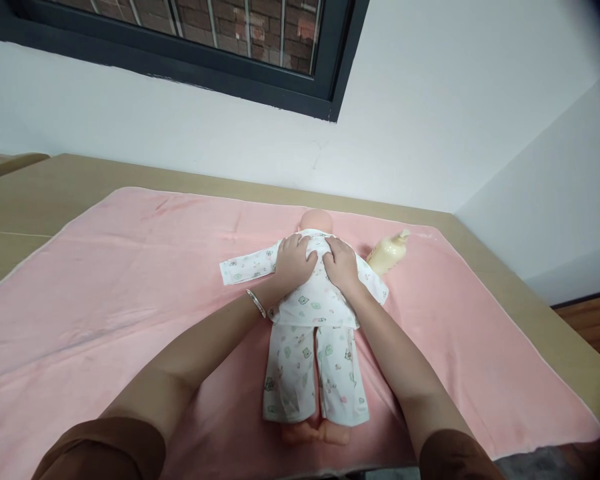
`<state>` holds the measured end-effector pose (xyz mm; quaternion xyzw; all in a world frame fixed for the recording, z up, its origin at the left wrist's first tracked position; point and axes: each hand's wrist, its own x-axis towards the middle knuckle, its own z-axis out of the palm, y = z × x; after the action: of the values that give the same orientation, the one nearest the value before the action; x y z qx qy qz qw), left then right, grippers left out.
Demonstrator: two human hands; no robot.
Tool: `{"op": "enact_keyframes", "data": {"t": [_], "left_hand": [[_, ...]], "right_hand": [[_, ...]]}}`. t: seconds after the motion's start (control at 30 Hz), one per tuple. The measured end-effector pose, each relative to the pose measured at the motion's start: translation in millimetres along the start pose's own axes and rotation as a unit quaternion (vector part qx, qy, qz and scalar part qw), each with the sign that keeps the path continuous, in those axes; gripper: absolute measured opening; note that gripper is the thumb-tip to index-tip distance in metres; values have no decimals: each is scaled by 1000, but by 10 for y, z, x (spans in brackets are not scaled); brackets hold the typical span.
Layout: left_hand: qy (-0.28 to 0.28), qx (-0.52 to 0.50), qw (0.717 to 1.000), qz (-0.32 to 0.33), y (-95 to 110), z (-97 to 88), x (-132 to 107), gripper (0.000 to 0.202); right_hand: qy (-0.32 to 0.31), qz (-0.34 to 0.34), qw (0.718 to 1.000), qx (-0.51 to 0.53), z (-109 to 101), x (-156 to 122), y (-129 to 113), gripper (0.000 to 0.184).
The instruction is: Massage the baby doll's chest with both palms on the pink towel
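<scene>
A baby doll (316,222) lies stretched out in a white printed shirt (310,300) and matching trousers (293,373). Its head points away from me and no face shows; its bare feet are at the near end. My left hand (295,260) rests flat on the shirt near the doll's left-side shoulder in the picture, fingers spread. Opposite it, my right hand (341,265) lies on the other shoulder area with fingers extended. Neither hand grips anything visible. Just right of the doll, a bottle (389,252) with pale yellow contents lies tilted on its side.
Under the doll spreads a pink blanket (130,287) over a wooden table (20,200). Beyond the table's far edge stands a white wall (220,140) with a dark-framed window (325,87). Another wall (570,180) rises on the right.
</scene>
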<state>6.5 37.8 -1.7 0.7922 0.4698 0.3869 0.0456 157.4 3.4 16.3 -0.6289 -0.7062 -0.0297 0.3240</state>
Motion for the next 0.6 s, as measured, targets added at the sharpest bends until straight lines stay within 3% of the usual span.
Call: {"op": "enact_keyframes", "data": {"t": [0.17,0.37,0.6], "left_hand": [[-13,0,1000,25,-42,17,15,39],[-27,-29,995,96,-60,-31,28,39],[24,-37,998,55,7,-53,-29,20]], "right_hand": [[-25,-38,999,-12,14,29,53,51],[53,-5,998,-12,-2,-66,-32,40],[72,36,996,-46,-26,-106,-89,28]]}}
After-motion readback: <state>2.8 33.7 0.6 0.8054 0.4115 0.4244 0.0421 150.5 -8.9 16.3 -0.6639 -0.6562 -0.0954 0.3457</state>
